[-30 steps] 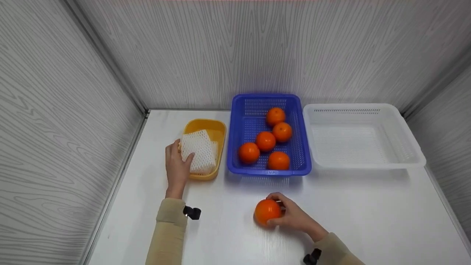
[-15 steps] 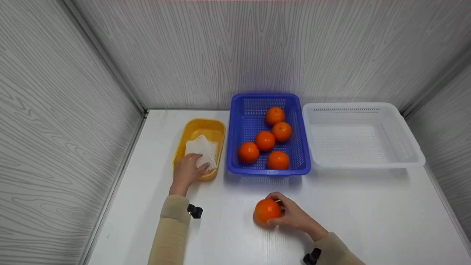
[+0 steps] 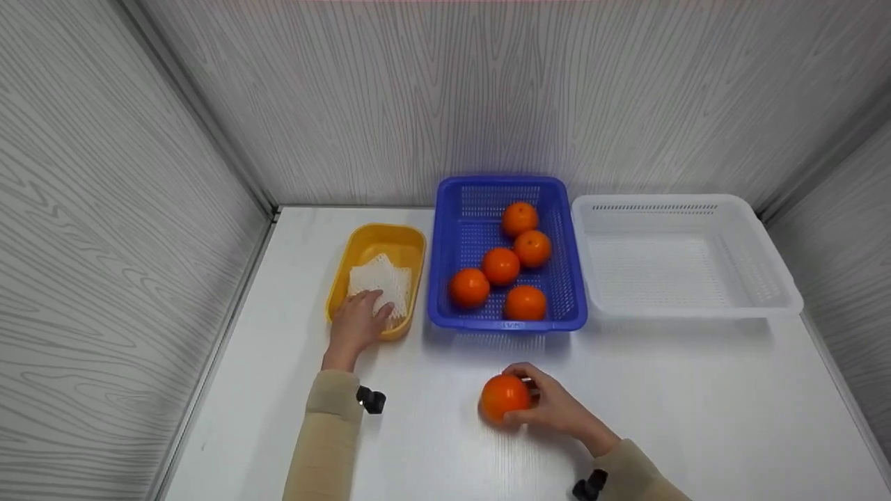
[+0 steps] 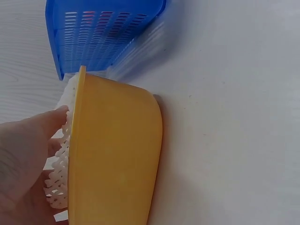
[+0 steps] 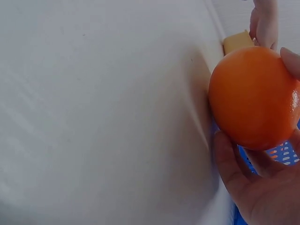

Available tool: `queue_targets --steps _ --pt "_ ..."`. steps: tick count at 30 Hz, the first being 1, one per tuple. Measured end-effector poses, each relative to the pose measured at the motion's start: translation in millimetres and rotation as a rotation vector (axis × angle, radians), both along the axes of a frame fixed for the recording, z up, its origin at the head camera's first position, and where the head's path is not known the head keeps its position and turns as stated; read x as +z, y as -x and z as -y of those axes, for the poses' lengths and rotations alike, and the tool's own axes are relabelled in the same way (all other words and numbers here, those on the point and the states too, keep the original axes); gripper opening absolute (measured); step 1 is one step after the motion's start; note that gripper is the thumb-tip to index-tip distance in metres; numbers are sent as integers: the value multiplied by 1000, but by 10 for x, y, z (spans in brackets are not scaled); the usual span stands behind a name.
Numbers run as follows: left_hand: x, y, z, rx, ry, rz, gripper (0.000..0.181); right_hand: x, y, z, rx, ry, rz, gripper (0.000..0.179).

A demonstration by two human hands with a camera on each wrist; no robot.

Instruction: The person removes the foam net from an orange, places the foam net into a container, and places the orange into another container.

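Note:
Over the near end of a yellow tub [image 3: 336,292], my left hand [image 3: 353,321] grips white foam fruit nets [image 3: 376,273] with thumb and fingers. In the left wrist view, net mesh [image 4: 58,180] bulges above the tub rim beside the thumb; some fingertips are hidden behind it. My right hand [image 3: 553,410] holds an orange [image 3: 505,398] at the near middle of the table, with thumb and fingers curled round its right side. The right wrist view shows the orange [image 5: 253,98] close up, between the thumb and fingers.
Right of the tub stands a blue basket [image 3: 440,264] with several oranges [image 3: 501,266] in it. A white basket [image 3: 658,271] with nothing in it stands farther right. Grey wood-grain panels [image 3: 418,104] enclose the back and sides of the white table [image 3: 431,445].
My left hand has moved right and down into the tub, and the raised net is lower there. The right hand and its orange stay in place.

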State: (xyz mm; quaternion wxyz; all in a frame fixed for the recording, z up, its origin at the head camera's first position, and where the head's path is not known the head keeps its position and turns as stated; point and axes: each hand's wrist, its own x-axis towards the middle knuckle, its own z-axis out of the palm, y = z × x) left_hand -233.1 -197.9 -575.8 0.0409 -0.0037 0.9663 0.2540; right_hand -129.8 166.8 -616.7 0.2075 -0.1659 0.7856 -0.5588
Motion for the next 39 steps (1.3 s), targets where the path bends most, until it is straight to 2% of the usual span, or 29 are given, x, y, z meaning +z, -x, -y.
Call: queue_targets --steps 3,10,16,20,24,27,33,35,39 --pt "4 -27 1 33 -40 -20 53 35 10 -14 -16 26 -9 61" --pt "63 -112 -23 75 -74 -161 48 197 53 -86 -36 102 28 61" --pt "162 -178 -69 122 -109 -237 45 373 106 -123 -23 96 26 64" --pt "216 -218 -107 117 -131 -307 42 489 151 -140 -4 65 13 63" --pt "273 -268 -168 103 -175 -379 39 591 206 -164 45 111 32 60" --pt "325 -308 -217 84 -262 -399 39 672 262 -180 80 143 44 58" --pt "408 -385 -298 32 -514 -370 42 841 394 -209 109 174 18 56" --pt "412 -398 -328 14 -551 -364 41 888 444 -219 102 180 3 56" --pt "397 -415 -408 -2 -572 -355 39 984 544 -231 80 179 -36 58"
